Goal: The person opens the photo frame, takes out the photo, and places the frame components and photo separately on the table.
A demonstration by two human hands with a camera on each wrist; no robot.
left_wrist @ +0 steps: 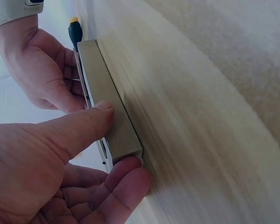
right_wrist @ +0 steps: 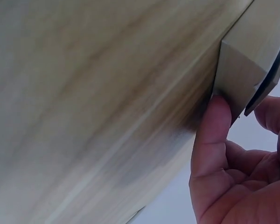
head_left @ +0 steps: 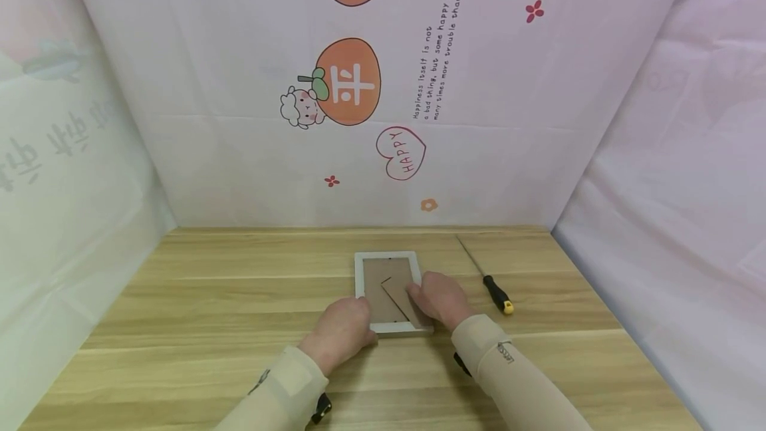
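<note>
A white-edged picture frame (head_left: 360,278) lies back side up on the wooden table, its brown backing board (head_left: 377,294) showing with a thin dark stand line across it. My left hand (head_left: 344,330) grips the near left corner; in the left wrist view its thumb presses the frame's side (left_wrist: 105,93) and its fingers curl round the corner. On the right side, my right hand (head_left: 443,296) holds the frame, thumb at the backing board and a finger against the frame's side (right_wrist: 242,70). The board's near right corner stands off the frame, a dark gap (right_wrist: 266,86) beneath it.
To the right of the frame lies a screwdriver (head_left: 497,294) with a black and yellow handle, its shaft pointing toward the back. A printed white cloth (head_left: 479,171) hangs behind the table (head_left: 239,311), and pale cloth (head_left: 676,171) encloses both sides.
</note>
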